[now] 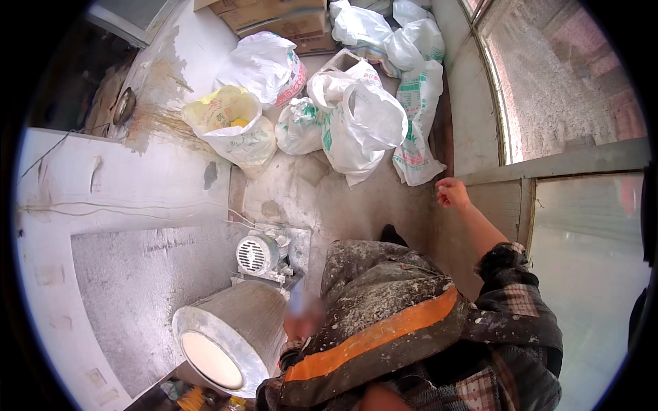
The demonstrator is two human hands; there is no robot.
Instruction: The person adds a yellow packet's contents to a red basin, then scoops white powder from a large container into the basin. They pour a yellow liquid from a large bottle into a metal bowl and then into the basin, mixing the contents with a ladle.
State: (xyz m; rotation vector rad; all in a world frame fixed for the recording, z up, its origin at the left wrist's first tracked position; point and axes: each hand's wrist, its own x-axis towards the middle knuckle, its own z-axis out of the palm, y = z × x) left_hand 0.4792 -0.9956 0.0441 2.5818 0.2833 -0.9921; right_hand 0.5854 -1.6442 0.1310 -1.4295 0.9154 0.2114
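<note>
My right hand (452, 192) reaches forward along the right wall, its fingers loosely bent with nothing seen in them. Just ahead of it lies the lower end of a long white plastic sack (419, 126) with green print. My left hand (303, 321) is low beside my apron, between it and a large round metal hopper (241, 321). A blur covers that hand and something bluish at it, so its grip is unclear. Pale material (212, 359) shows in the hopper's round mouth. A dusty electric motor (257, 254) sits just beyond the hopper.
White plastic bags stand ahead: an open-topped one (365, 126), a small one (298, 126) and a yellow-lined sack (231, 123). Cardboard boxes (277, 20) are stacked behind them. Thin wires (154, 208) run along the left wall towards the motor. A framed window (560, 87) is on the right.
</note>
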